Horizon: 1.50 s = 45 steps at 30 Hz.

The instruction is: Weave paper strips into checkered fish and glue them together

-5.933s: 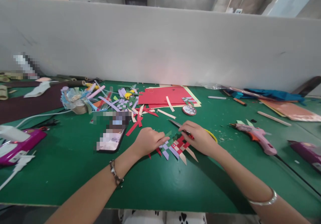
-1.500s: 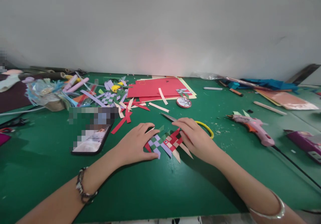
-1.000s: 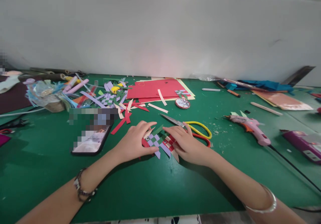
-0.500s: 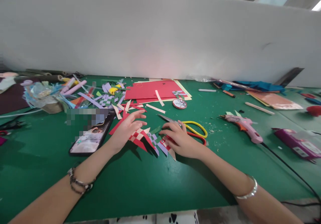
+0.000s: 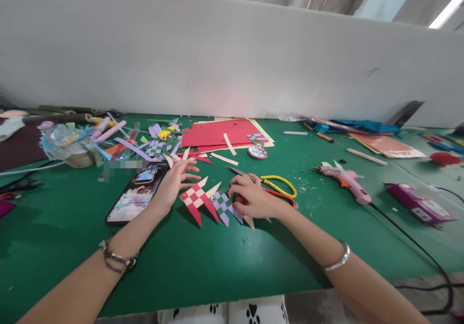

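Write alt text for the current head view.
A person's left hand is open beside a red-and-cream woven paper fish; the right hand is curled over paper pieces beside a purple-and-green fish, on a green table. Scissors lie by the right hand, a phone by the left, a pink glue gun farther right.

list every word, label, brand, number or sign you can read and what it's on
":15" on the lit smartphone; the digits before it are unclear.
Smaller print there: too blurred to read.
Round printed disc: too blurred to tell whether it bears words.
Hot glue gun: no readable marking.
Woven paper fish: no lettering visible.
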Tool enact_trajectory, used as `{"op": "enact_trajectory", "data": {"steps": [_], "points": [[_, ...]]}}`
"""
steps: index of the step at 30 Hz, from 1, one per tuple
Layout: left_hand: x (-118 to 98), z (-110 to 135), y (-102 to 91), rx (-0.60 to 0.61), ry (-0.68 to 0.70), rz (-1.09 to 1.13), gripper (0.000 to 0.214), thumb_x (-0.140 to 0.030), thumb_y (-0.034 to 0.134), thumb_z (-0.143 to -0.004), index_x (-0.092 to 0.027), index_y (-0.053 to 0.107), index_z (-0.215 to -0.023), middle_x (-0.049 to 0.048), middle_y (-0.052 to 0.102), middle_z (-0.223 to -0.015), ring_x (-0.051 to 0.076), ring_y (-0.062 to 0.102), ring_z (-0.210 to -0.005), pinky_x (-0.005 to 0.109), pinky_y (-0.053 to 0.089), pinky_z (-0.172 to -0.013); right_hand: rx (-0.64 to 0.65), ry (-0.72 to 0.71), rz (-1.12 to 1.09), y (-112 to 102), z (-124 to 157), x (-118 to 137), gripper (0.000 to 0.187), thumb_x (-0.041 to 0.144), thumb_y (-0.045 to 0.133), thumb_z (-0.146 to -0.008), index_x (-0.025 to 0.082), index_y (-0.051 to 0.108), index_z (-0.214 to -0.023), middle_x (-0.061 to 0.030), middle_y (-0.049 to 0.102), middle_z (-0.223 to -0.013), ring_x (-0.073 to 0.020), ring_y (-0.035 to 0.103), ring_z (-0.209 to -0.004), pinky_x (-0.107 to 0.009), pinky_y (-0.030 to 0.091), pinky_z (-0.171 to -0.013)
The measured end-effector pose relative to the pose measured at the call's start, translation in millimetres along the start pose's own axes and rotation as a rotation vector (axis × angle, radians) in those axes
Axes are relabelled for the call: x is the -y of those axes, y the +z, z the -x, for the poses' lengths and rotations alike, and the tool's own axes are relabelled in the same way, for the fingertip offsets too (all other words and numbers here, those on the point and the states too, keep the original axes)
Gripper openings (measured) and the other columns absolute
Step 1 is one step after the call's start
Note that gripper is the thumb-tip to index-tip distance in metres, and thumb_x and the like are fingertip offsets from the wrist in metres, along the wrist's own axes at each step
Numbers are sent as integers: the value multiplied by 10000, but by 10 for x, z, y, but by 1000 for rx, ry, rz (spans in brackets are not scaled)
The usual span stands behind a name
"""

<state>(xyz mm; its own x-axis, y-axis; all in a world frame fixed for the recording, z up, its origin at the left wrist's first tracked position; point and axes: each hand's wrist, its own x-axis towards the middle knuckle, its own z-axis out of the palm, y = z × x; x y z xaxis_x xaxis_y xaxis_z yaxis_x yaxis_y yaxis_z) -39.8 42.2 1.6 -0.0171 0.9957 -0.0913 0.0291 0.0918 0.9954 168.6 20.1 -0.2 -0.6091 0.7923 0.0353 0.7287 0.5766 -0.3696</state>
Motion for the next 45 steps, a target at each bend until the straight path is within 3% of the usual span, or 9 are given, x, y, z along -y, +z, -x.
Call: {"op": "enact_trajectory", "data": {"steps": [10,20,25,29,34,37,41,45], "points": [[-25,-17,-9,-26,15,-16,261,-385,439,-613,-164,524,-722,-14,532,-659,108,524,-522,239,418,-538,48,-34,-24,-22,-17,-43,84,193,493,-712,197,559,-764,-54,481,-1042,-203,379,-1105,-472,168,-972],[-2,-27,-14,-70,18,27,267,-406,467,-615,-156,537,-677,-23,521,-628,83,491,-475,224,406,-524,111,-86,-102,-185,-81,-22,85,140,472,-712,194,530,-746,-41,508,-998,-176,440,-1039,-438,201,-964],[-6,-36,-26,-126,31,80,248,-390,471,-600,-164,529,-686,-30,511,-617,88,483,-484,222,396,-517,-51,-43,-178,-311,15,-81,60,170,473,-726,192,528,-739,-59,462,-1043,-181,427,-1050,-393,295,-907],[15,-43,-18,-100,41,57,245,-381,474,-587,-165,550,-674,-8,544,-624,125,529,-556,249,420,-560,-251,80,-355,-342,68,-130,49,210,479,-726,191,523,-716,-24,510,-845,-135,510,-810,-313,398,-768],[27,94,111,169,75,-129,277,-372,540,-589,-184,618,-778,49,663,-841,216,587,-861,317,430,-762,-517,215,-505,-224,36,-2,101,272,521,-699,183,553,-733,-25,508,-840,-131,513,-777,-290,424,-710],[49,234,236,327,120,-143,339,-362,582,-604,-182,608,-889,62,665,-938,241,582,-913,349,436,-792,-630,255,-528,-103,-1,143,93,265,537,-681,183,569,-711,-33,514,-839,-147,522,-813,-295,431,-720],[103,342,345,301,197,-189,296,-378,582,-649,-174,612,-862,56,676,-907,238,600,-860,351,447,-784,-652,237,-538,18,-16,273,72,247,544,-683,196,595,-687,-39,534,-865,-175,508,-942,-311,415,-801],[124,342,331,226,237,-298,228,-394,549,-689,-183,623,-736,19,683,-779,221,610,-782,323,448,-749,-558,237,-533,25,-4,275,94,257,546,-698,198,618,-710,-41,557,-892,-181,513,-951,-321,408,-818]]}}
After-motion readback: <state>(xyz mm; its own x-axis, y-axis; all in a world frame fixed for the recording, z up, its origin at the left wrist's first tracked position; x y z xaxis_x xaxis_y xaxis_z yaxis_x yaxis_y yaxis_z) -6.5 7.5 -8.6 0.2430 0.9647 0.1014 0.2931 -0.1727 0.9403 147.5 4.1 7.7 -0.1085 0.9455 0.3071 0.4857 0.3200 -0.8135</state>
